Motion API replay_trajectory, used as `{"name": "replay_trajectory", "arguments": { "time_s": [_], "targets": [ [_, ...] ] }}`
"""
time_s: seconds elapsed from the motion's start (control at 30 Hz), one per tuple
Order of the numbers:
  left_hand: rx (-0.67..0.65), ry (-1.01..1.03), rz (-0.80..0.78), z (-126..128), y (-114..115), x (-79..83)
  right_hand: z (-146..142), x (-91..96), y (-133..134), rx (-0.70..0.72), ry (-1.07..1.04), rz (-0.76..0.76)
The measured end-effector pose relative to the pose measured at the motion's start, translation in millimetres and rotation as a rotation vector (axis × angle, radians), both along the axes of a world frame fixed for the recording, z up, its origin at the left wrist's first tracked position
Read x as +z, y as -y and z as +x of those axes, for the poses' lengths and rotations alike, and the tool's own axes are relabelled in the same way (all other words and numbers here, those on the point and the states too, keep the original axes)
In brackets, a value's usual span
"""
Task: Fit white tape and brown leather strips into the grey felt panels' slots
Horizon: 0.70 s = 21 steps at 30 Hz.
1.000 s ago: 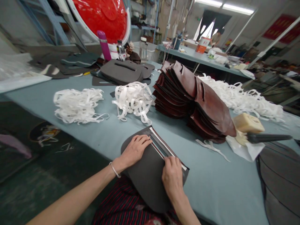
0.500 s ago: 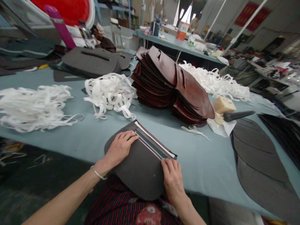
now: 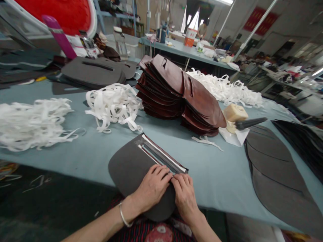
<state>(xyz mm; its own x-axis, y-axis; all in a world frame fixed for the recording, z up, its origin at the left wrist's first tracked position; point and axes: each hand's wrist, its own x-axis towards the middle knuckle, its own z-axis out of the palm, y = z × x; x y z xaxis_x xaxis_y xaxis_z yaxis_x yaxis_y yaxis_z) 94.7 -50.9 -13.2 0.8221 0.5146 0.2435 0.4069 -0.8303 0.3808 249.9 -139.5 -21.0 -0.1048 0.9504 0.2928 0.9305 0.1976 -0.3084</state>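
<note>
A dark grey bag panel [image 3: 127, 169] with a rounded near edge lies at the table's front edge, overhanging toward my lap. It has a long slot near its straight far edge, and white strips [image 3: 164, 151] run along the slot and that edge. My left hand [image 3: 156, 183] rests across the panel, its curled fingertips at the slot's right end. Right beside it, my right hand [image 3: 185, 193] grips the panel's right edge, fingers bent over the slot corner. Both hands' fingertips nearly meet. What lies under the fingertips is hidden.
Brown leather pieces [image 3: 174, 90] are stacked beyond the panel. White strip piles [image 3: 113, 106] lie left and behind. At right are a cream block [image 3: 236, 112], a black-handled tool [image 3: 251, 123] and dark grey panels [image 3: 277, 161]. More grey pieces [image 3: 93, 72] lie far left.
My left hand has moved right along the slot, from its left end to beside my right hand. My right hand stays at the slot's right end. The view has shifted slightly.
</note>
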Motion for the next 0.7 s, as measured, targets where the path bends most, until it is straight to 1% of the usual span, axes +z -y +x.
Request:
{"name": "replay_trajectory", "arguments": {
  "time_s": [0.07,0.13,0.2,0.27,0.33,0.4,0.47,0.5,0.6,0.7],
  "targets": [
    [-0.004,0.026,-0.028,3,0,1.2,4,0.9,1,-0.020,-0.038,0.021],
    [-0.006,0.044,-0.046,5,-4,3.3,11,0.8,-2,-0.077,-0.056,0.086],
    [0.010,0.065,-0.044,10,-7,4.7,18,-1.3,-7,-0.160,-0.035,0.162],
    [0.038,0.076,-0.021,17,-6,3.9,24,-5.8,-14,-0.199,0.015,0.184],
    [0.120,0.052,0.016,25,-6,0.0,26,-11.9,-20,-0.184,0.077,0.154],
    [0.247,-0.003,0.049,29,-9,-5.5,26,-17.6,-24,-0.162,0.139,0.139],
    [0.352,-0.057,0.066,27,-16,-10.1,24,-20.9,-25,-0.158,0.188,0.154],
    [0.376,-0.076,0.067,24,-20,-11.2,24,-21.4,-25,-0.156,0.206,0.166],
    [0.362,-0.091,0.046,11,-26,-9.1,25,-19.5,-26,-0.145,0.250,0.203],
    [0.350,-0.088,-0.002,-4,-21,-1.6,30,-18.2,-27,-0.131,0.288,0.239]
  ]
}}
